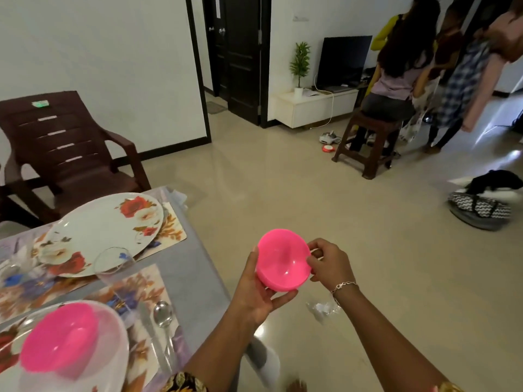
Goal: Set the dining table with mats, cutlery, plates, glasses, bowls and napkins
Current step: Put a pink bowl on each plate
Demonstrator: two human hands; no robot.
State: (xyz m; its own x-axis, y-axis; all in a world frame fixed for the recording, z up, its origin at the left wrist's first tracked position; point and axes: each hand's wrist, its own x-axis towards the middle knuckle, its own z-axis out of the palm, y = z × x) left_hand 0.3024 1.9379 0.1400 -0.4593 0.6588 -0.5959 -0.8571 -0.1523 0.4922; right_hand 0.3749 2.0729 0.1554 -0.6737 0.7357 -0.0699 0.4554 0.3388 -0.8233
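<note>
The flowered plate (104, 230), lying bare on its mat (175, 232), serves as the landmark, and the coming move turns on how the held pink bowl (283, 260) lies from it; that bowl is well apart from the plate, off to its right and nearer the person, out past the edge of the table (195, 281) and over open floor; the left hand (254, 292) grasps it on the side towards the plate, fingers up the wall and thumb beneath; the right hand (328, 264) pinches the rim on the side away from the plate; neither hand is slack; being round, the bowl has no long axis to line up, but its mouth is tilted up towards the camera rather than level, so it would likely need righting before it is set down; a second pink bowl (59, 340) already sits on another plate (120, 332) nearer the person than the flowered plate, with a spoon (162, 314) just beside it, so the flowered plate looks to be the place lacking a bowl; the carry would then run leftward and away from the person; the left hand is the nearer to the plate and better placed to finish alone, while the right would have to reach across; a clear glass (114, 264) stands at the plate's near rim, roughly on the straight path, and could be knocked
</note>
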